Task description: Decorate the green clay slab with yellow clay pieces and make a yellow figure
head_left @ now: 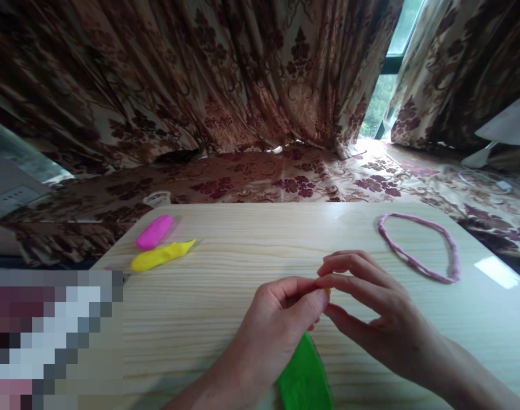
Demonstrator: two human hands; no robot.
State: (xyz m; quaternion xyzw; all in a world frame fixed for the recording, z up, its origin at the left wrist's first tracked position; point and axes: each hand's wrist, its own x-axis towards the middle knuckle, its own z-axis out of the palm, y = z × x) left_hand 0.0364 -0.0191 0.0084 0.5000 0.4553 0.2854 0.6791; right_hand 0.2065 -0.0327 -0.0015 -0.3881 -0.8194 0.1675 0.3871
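My left hand and my right hand meet fingertip to fingertip over the pale wooden table. Both are closed in a pinch on a tiny orange bit of clay that barely shows between the fingers. Under my left wrist lies a green slab of clay, partly hidden by the hand. A pink clay lump and a yellow clay lump rest at the table's far left. A thin pink clay rope formed into a loop lies at the far right.
A small clear plastic cup sits just past the table's far edge on floral fabric. Patterned curtains hang behind, with a window gap at right. A blurred-out patch covers the lower left corner.
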